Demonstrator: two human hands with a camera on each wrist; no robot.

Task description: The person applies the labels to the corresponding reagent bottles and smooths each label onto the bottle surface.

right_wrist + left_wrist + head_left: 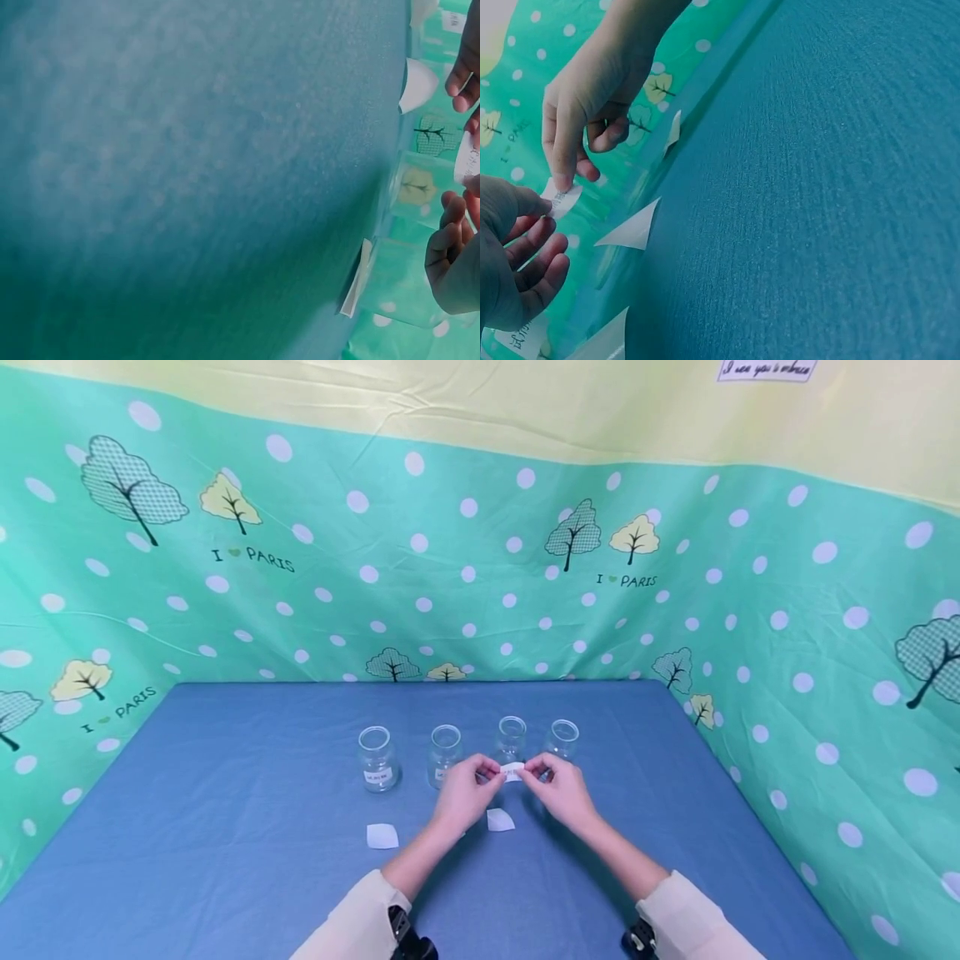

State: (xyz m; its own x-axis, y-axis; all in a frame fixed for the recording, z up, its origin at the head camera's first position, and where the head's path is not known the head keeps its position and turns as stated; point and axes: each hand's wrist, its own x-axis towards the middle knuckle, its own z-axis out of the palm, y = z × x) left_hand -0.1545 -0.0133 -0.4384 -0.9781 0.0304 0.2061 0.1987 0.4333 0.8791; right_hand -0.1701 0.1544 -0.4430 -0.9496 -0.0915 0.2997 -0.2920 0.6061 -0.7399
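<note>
Both hands hold one small white label [512, 770] with dark printed characters, pinched at its two ends. My left hand [467, 793] grips the left end between thumb and forefinger, its other fingers loosely bent in the left wrist view. At the right end, my right hand [561, 789] pinches the label [564, 198] the same way. A clear glass jar [512, 735] stands just behind the label, its lower part hidden. Beside my right hand is another glass jar [562, 737], partly covered by the fingers. The jar [446, 743] by my left hand bears a white label.
At the left end of the row stands a labelled glass jar [377, 758]. Pieces of white paper, one [382, 836] at left and one [500, 820] between the forearms, lie on the blue tablecloth [247, 827]. A patterned green curtain [465, 543] hangs behind the table.
</note>
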